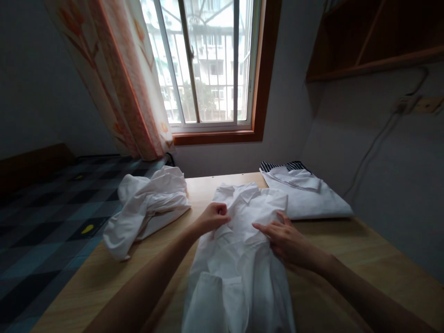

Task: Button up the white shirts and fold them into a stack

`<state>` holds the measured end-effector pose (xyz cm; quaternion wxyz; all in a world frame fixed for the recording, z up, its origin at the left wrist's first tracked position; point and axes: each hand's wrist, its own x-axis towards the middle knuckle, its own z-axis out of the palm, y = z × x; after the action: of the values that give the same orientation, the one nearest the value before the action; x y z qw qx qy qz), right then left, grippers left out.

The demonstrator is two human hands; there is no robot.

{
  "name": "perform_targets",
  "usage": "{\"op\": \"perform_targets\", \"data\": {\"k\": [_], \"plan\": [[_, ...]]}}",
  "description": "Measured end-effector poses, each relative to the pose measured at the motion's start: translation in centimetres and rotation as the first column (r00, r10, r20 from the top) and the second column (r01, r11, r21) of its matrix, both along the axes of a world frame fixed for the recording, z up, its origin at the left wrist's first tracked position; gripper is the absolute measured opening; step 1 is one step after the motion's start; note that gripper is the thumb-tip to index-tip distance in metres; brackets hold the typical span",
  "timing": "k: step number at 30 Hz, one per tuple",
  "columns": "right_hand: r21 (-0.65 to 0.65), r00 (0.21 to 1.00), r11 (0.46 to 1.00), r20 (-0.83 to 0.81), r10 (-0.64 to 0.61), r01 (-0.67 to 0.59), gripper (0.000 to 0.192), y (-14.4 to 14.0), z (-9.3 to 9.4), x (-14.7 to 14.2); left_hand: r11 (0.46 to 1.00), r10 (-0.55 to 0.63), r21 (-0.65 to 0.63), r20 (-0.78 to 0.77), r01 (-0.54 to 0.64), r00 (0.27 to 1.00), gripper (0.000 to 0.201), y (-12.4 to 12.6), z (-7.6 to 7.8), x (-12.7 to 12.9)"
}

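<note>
Right now a wooden table (364, 259) is stretching out under the window (208, 64), and a white shirt (239, 259) is lying lengthwise down the middle of it, collar pointing toward the glass. To its left a crumpled white garment (145, 208) is slumping over the table edge; to its right a folded white shirt (308, 199) is sitting on top of a striped piece (280, 165). The left hand (213, 217) is closing in a pinch on the cloth just below the collar, while the right hand (286, 240) is pressing flat, fingers stretched out and close together, on the shirt's right side. My worry: if that pinch is tugging while the flat palm is pinning only one side, the front could be bunching into creases, and the crumpled heap looks ready to slide off.
</note>
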<state>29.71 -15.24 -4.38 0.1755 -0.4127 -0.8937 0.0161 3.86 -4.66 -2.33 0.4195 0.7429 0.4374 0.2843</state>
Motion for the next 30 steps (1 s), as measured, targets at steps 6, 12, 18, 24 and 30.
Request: {"op": "perform_targets", "data": {"k": [6,12,18,24,30], "plan": [[0.078,0.991,0.997,-0.131,0.004,0.006,0.019,0.8,-0.1,3.5,0.938,0.34,-0.234,0.457,-0.257,0.822,0.037,0.8,4.5,-8.6],[0.067,0.967,0.983,-0.205,-0.153,0.17,0.021,0.5,-0.8,8.5,0.838,0.518,0.276,-0.13,-0.471,0.846,0.015,1.2,4.0,-15.2],[-0.075,0.948,0.963,-0.169,-0.269,0.259,0.027,0.4,-0.2,8.6,0.777,0.395,0.629,-0.466,-0.017,0.792,0.021,-3.0,4.9,-10.8],[-0.338,0.884,0.923,-0.356,-0.304,0.181,0.052,-0.4,1.7,3.7,0.868,-0.29,0.169,-0.591,0.467,0.753,0.027,-7.6,4.0,-5.6],[-0.388,0.968,0.918,-0.188,-0.168,0.084,0.039,-1.4,0.7,0.0,0.863,-0.317,0.163,-0.563,0.479,0.763,0.019,-8.8,1.0,-5.1]]}}
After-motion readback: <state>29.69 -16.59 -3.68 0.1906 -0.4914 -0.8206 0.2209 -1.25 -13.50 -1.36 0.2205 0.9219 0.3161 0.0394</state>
